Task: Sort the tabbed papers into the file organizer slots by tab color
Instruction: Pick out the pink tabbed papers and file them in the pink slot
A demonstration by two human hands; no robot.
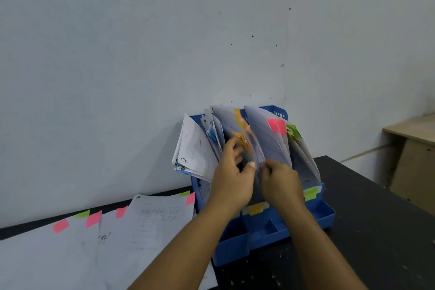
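Note:
A blue file organizer point(324, 215) stands on the black table against the wall, its slots filled with upright papers. Orange tabs point(242, 135), pink tabs point(276, 125) and a green tab point(294, 132) stick out of the sheets. Yellow point(256, 208) and green point(310, 193) labels mark the slot fronts. My left hand point(231, 179) grips the orange-tabbed papers in the middle slot. My right hand point(281, 182) pinches the edge of a sheet right beside it. Loose papers point(150, 221) with pink and green tabs lie flat to the left.
A bundle of untabbed papers point(195, 150) leans out of the organizer's left side. The organizer's front has small open compartments point(266, 227). A wooden cabinet point(414, 160) stands at the far right beyond the table's edge. The wall is close behind.

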